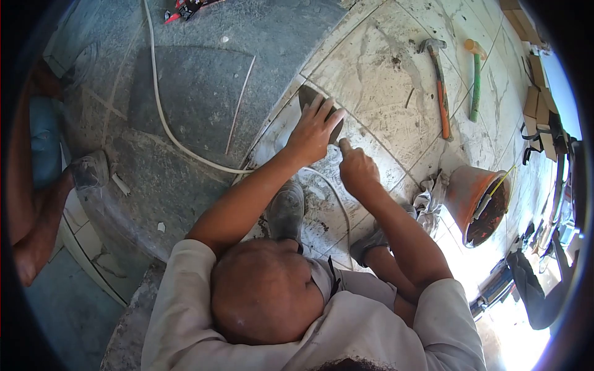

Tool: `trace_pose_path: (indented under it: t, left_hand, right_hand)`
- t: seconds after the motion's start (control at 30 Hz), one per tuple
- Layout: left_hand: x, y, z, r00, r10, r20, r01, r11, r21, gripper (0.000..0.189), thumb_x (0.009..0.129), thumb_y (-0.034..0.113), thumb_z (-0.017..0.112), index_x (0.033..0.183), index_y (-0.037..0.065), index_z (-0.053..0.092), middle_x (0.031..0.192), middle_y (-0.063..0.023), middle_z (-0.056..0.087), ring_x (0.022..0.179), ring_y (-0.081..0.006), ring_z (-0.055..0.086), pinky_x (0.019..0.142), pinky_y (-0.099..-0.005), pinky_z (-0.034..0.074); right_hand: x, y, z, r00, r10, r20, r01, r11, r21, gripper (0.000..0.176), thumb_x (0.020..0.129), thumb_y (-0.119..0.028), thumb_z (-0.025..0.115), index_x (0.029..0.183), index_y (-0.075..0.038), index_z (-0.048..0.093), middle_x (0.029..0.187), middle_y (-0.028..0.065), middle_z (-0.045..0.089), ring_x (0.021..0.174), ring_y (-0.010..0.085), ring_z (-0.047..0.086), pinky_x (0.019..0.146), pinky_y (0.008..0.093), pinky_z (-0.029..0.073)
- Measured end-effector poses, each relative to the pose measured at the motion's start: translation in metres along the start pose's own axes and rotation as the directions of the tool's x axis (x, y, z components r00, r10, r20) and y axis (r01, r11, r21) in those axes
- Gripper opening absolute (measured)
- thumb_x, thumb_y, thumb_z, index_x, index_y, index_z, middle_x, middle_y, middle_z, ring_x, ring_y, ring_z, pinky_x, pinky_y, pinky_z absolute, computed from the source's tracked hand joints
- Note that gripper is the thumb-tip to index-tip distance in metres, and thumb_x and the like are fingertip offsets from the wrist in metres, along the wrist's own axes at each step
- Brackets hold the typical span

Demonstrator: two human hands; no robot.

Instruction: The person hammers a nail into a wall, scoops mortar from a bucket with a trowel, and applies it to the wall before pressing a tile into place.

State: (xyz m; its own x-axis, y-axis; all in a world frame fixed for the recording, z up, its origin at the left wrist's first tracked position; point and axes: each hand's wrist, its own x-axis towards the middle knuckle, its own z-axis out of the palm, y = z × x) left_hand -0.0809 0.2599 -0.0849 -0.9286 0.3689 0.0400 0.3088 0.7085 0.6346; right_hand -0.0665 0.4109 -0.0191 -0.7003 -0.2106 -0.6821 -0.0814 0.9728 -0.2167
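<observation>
A dark, pointed blade, which looks like a trowel (336, 132), lies against the pale floor tile (365, 148) by the edge of the grey floor. My left hand (312, 131) rests on that blade with its fingers stretched out and spread. Just to the right, my right hand (359, 170) is closed at the near end of the trowel, thumb pointing toward the blade. My fingers hide the handle. A white cable (204, 159) runs under my left forearm and past my shoe.
A hammer (440, 93) with an orange handle and a green-handled mallet (476, 86) lie on the tiles. At right, a dirty orange bucket (467, 191) is tilted beside crumpled material (431, 199). Another person's leg and shoe (90, 170) are at left. Cardboard boxes (537, 117) line the right.
</observation>
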Motion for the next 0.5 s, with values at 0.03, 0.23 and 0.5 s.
trace_pose_path:
  t: [0.03, 0.23, 0.5]
  left_hand:
    - [-0.002, 0.0, -0.003, 1.0, 0.002, -0.013, -0.002, 1.0, -0.014, 0.063, 0.074, -0.001, 0.062, 0.133, 0.006, 0.042, 0.136, -0.0235, 0.036, 0.132, -0.0471, 0.029, 0.106, -0.0583, 0.03]
    - [-0.054, 0.014, -0.013, 0.986, -0.152, 0.074, 0.152, 0.988, 0.001, 0.067, 0.07, -0.003, 0.064, 0.133, 0.004, 0.041, 0.137, -0.0247, 0.035, 0.131, -0.048, 0.029, 0.108, -0.0557, 0.027]
    - [-0.039, 0.023, -0.027, 0.989, -0.147, 0.032, 0.146, 0.988, 0.055, 0.088, 0.069, -0.005, 0.064, 0.146, 0.005, 0.023, 0.147, -0.028, 0.021, 0.135, -0.0495, 0.024, 0.111, -0.0536, 0.025]
  right_hand:
    - [-0.001, -0.005, 0.001, 1.0, 0.022, 0.014, -0.022, 1.0, 0.021, 0.029, 0.09, -0.004, 0.042, 0.117, -0.009, 0.049, 0.093, 0.0262, 0.062, 0.085, 0.0418, 0.065, 0.076, 0.047, 0.053]
    - [-0.026, -0.024, 0.009, 0.978, -0.028, 0.209, 0.029, 1.0, 0.002, 0.022, 0.094, -0.008, 0.042, 0.115, -0.01, 0.048, 0.099, 0.025, 0.062, 0.091, 0.0399, 0.067, 0.075, 0.0452, 0.055]
    - [-0.016, -0.004, -0.005, 0.988, -0.105, 0.113, 0.113, 0.992, -0.061, 0.035, 0.095, -0.01, 0.037, 0.129, -0.014, 0.046, 0.104, 0.0218, 0.06, 0.089, 0.0372, 0.066, 0.076, 0.044, 0.055]
